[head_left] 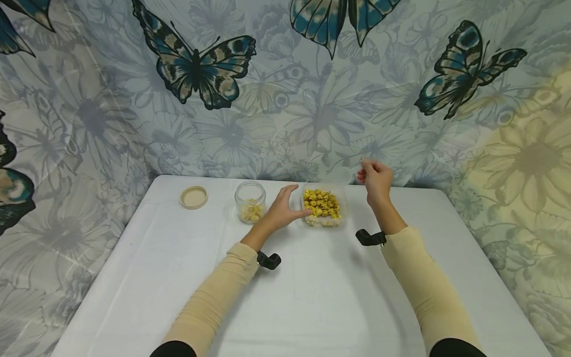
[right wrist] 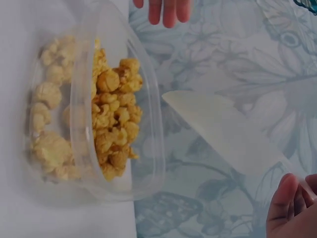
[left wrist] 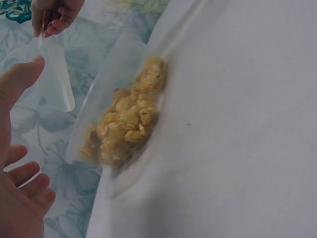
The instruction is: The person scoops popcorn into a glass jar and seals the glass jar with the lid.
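Observation:
A clear plastic container [right wrist: 157,144] of yellow popcorn [head_left: 321,202] stands near the table's back edge. My left hand [head_left: 281,210] is at its left side, fingers spread and thumb near the rim; whether it touches is unclear. My right hand [head_left: 377,182], raised to the right of the container, pinches the thin handle of a translucent plastic scoop [right wrist: 223,134]. The scoop's flat blade points toward the container, and no popcorn shows on it. Left of my left hand is a glass jar [head_left: 250,192] with some popcorn inside.
A round, pale lid [head_left: 194,198] lies on the white tablecloth [head_left: 303,297] left of the jar. Behind the table's back edge hangs a butterfly-patterned cloth [head_left: 267,134]. Black wrist cameras, such as the left one [head_left: 269,261], are strapped to both wrists.

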Motion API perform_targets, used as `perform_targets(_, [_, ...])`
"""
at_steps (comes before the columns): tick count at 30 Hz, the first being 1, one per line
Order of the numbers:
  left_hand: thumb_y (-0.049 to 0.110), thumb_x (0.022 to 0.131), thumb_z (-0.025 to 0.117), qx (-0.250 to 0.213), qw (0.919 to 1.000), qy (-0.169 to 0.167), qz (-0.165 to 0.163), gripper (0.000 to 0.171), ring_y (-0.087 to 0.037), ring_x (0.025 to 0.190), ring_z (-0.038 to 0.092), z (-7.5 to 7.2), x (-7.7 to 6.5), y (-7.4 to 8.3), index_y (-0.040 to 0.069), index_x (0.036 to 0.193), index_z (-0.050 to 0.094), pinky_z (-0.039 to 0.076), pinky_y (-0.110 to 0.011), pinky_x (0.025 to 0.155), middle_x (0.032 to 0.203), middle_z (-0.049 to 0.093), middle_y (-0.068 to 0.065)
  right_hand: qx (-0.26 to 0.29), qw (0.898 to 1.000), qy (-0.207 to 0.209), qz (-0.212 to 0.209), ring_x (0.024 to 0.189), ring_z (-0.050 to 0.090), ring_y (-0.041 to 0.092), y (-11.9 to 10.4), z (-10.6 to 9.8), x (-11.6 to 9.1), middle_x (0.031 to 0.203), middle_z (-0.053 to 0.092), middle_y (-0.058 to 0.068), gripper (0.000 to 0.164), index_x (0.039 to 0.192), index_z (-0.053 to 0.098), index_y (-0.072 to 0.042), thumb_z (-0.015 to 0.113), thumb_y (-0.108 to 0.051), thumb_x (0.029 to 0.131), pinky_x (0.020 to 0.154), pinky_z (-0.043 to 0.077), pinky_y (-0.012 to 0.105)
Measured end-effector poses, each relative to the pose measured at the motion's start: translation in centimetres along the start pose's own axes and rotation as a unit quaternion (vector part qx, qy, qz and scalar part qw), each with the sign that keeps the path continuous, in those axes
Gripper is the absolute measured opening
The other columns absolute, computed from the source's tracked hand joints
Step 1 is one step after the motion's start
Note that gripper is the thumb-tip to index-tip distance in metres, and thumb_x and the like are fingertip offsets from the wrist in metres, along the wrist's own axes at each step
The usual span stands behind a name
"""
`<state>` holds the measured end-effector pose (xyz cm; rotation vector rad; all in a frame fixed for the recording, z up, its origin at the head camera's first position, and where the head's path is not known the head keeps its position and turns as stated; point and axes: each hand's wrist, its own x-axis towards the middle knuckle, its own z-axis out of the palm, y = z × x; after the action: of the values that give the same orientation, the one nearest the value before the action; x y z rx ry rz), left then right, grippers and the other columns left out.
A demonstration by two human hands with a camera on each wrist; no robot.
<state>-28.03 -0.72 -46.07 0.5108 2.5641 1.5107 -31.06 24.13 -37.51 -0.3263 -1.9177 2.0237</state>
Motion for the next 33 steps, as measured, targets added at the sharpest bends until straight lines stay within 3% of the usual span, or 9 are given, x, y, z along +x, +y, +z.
perform_targets(6, [0.04,0.084,0.075,0.032,0.9994,-0.006,-0.01,0.09,-0.035,0.145,0.031,1.1,0.2,-0.5,0.01,0.154,0.027,0.034,-0.053,0.114,0.158,0.026,-0.013,-0.048,0.998,0.006,-0.027,0.051,0.055,0.005,0.9,-0.7,0.0,0.06,0.058,-0.004,0.022,0.092,0.065,0.005,0.059,-0.016,0.097,0.045,0.046,0.014])
perform_targets(13, [0.047,0.083,0.074,0.041,0.9988,-0.017,-0.021,0.094,-0.035,0.145,0.03,2.1,0.4,-1.1,0.012,0.155,0.025,0.034,-0.053,0.115,0.158,0.026,-0.015,-0.084,0.993,0.015,-0.081,0.05,0.055,0.009,1.5,-1.1,0.1,0.057,0.057,-0.006,0.02,0.077,0.066,-0.013,0.06,-0.012,0.096,0.045,0.045,0.015])
perform_targets(16, [0.049,0.082,0.074,0.039,0.9986,-0.021,-0.029,0.096,-0.035,0.146,0.03,2.4,0.4,-1.4,0.014,0.156,0.023,0.034,-0.054,0.115,0.159,0.026,-0.015,-0.107,0.988,0.011,-0.108,0.051,0.055,0.008,1.7,-1.3,0.0,0.059,0.056,-0.007,0.018,0.08,0.066,-0.01,0.059,-0.014,0.097,0.045,0.044,0.014])
perform_targets(18, [0.049,0.083,0.074,0.035,0.9986,-0.025,-0.031,0.096,-0.035,0.146,0.029,2.6,0.4,-1.6,0.015,0.156,0.022,0.033,-0.054,0.115,0.159,0.025,-0.015,-0.142,0.98,0.008,-0.141,0.053,0.056,0.006,1.8,-1.4,-0.1,0.061,0.059,-0.003,0.021,0.085,0.069,-0.002,0.058,-0.015,0.097,0.048,0.045,0.012])
perform_targets(21, [0.048,0.083,0.073,0.03,0.9986,-0.03,-0.031,0.096,-0.035,0.146,0.028,2.8,0.4,-1.7,0.016,0.157,0.02,0.033,-0.055,0.115,0.16,0.024,-0.014,-0.207,0.957,0.005,-0.205,0.052,0.052,-0.001,2.1,-1.1,-0.5,0.066,0.063,0.01,0.026,0.091,0.071,0.007,0.057,-0.015,0.098,0.048,0.041,0.011])
perform_targets(24, [0.047,0.084,0.074,0.031,0.9985,-0.032,-0.031,0.097,-0.035,0.147,0.027,2.9,0.5,-1.7,0.016,0.157,0.019,0.032,-0.055,0.115,0.16,0.023,-0.014,-0.26,0.929,0.001,-0.261,0.051,0.045,-0.005,2.4,-0.8,-0.7,0.07,0.064,0.022,0.026,0.087,0.071,0.008,0.057,-0.012,0.098,0.048,0.036,0.012])
perform_targets(26, [0.046,0.084,0.073,0.037,0.9983,-0.033,-0.03,0.097,-0.036,0.147,0.026,2.9,0.5,-1.6,0.015,0.157,0.018,0.032,-0.055,0.116,0.161,0.023,-0.014,-0.274,0.921,-0.001,-0.276,0.049,0.041,-0.006,2.6,-0.7,-0.7,0.068,0.064,0.022,0.027,0.082,0.071,0.007,0.057,-0.011,0.097,0.046,0.033,0.013])
perform_targets(29, [0.043,0.085,0.074,0.043,0.9982,-0.033,-0.024,0.096,-0.036,0.147,0.026,2.9,0.6,-1.5,0.013,0.157,0.018,0.031,-0.054,0.116,0.16,0.023,-0.015,-0.271,0.926,-0.005,-0.263,0.049,0.044,-0.006,2.9,-0.7,-0.5,0.069,0.064,0.025,0.026,0.083,0.07,0.007,0.057,-0.01,0.097,0.046,0.034,0.011])
perform_targets(33, [0.042,0.084,0.075,0.056,0.998,-0.023,-0.016,0.094,-0.035,0.146,0.029,2.9,0.7,-1.6,0.013,0.156,0.023,0.032,-0.052,0.116,0.159,0.026,-0.014,-0.255,0.944,-0.029,-0.205,0.053,0.051,-0.003,3.5,-1.1,0.1,0.072,0.064,0.023,0.027,0.094,0.071,0.009,0.056,-0.012,0.099,0.048,0.042,0.011])
